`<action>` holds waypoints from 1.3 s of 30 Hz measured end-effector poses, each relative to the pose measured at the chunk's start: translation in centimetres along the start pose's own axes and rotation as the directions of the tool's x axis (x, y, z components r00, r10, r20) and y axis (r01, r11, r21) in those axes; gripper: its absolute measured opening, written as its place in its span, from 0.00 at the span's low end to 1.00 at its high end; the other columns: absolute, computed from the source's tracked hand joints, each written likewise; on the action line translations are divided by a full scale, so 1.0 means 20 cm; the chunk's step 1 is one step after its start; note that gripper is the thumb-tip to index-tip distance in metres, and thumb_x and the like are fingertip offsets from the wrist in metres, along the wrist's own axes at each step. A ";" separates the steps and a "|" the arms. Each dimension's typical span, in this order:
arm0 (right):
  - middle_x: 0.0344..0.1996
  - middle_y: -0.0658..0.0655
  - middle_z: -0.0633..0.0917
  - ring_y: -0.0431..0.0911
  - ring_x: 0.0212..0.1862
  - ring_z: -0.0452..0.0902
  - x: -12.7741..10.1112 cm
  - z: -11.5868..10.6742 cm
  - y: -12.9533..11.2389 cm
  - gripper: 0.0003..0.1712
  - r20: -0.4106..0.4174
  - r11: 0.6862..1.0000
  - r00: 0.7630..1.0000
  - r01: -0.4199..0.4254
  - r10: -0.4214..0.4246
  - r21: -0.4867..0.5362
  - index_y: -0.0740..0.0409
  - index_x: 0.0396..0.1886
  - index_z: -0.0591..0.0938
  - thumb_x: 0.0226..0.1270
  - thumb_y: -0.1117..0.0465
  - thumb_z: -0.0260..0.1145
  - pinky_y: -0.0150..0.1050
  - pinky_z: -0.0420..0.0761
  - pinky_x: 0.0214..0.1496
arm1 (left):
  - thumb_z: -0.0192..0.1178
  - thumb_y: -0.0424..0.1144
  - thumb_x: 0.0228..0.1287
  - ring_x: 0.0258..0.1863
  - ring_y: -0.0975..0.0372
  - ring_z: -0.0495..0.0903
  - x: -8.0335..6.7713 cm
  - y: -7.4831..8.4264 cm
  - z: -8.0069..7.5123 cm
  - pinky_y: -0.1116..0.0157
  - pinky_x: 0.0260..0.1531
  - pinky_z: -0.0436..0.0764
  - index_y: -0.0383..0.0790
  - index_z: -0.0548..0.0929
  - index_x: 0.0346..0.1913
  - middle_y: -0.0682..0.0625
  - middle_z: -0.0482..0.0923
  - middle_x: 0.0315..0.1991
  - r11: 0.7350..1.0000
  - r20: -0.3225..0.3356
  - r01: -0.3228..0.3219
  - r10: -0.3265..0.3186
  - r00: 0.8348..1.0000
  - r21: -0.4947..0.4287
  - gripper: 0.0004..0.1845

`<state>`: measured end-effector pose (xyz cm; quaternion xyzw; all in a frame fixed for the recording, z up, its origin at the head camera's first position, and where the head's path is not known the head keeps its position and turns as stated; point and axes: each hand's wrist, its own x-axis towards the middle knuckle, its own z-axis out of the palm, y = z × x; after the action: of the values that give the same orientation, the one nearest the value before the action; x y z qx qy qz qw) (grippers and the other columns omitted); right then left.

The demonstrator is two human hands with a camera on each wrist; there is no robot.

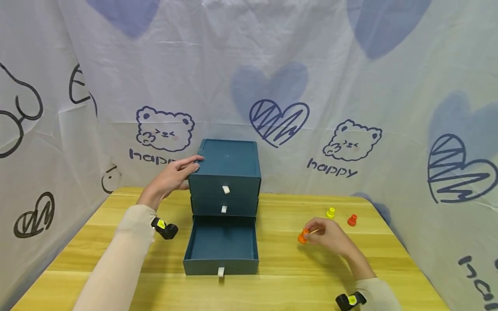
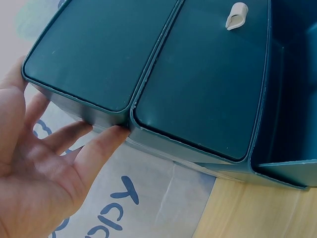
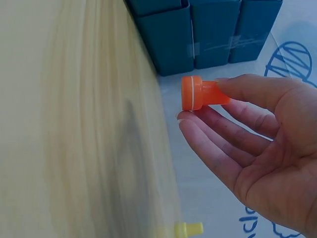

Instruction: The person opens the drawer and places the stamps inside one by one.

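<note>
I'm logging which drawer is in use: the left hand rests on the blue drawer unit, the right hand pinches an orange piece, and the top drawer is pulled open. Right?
Not quite. The bottom drawer of the drawer unit is open, not the top one; the head view shows it. The left hand and right hand with the orange piece are as stated.

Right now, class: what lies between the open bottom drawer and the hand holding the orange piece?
Only bare wooden table in the head view, between the open drawer and the right hand pinching the orange piece.
</note>
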<state>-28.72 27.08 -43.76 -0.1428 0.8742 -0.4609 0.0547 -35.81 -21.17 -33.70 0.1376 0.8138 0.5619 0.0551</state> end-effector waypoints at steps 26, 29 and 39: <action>0.40 0.58 0.88 0.50 0.39 0.87 0.13 0.14 -0.25 0.07 0.107 0.986 0.988 0.124 -0.113 -0.107 0.61 0.43 0.84 0.65 0.67 0.70 0.39 0.90 0.41 | 0.50 0.55 0.81 0.83 0.43 0.50 0.01 0.00 0.00 0.37 0.69 0.72 0.55 0.67 0.78 0.45 0.47 0.85 1.000 -0.006 0.012 -0.012 1.000 0.005 0.28; 0.39 0.58 0.88 0.47 0.38 0.86 0.14 0.15 -0.26 0.07 0.112 0.986 0.987 0.126 -0.113 -0.113 0.60 0.42 0.84 0.65 0.67 0.71 0.37 0.90 0.40 | 0.50 0.55 0.81 0.83 0.43 0.50 0.01 0.00 0.01 0.37 0.69 0.71 0.56 0.67 0.78 0.45 0.48 0.85 1.000 -0.004 0.016 -0.016 1.000 0.011 0.28; 0.39 0.58 0.88 0.44 0.39 0.86 0.17 0.20 -0.31 0.08 0.152 0.970 0.972 0.201 -0.180 -0.138 0.61 0.43 0.84 0.64 0.66 0.72 0.34 0.88 0.41 | 0.50 0.55 0.81 0.83 0.44 0.50 0.00 0.00 0.00 0.37 0.69 0.71 0.56 0.67 0.78 0.44 0.49 0.85 1.000 -0.002 0.013 -0.013 1.000 0.007 0.28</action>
<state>-29.86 19.69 -40.84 -0.2616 0.8831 -0.3850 0.0593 -35.85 -21.12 -33.78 0.1320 0.8166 0.5589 0.0577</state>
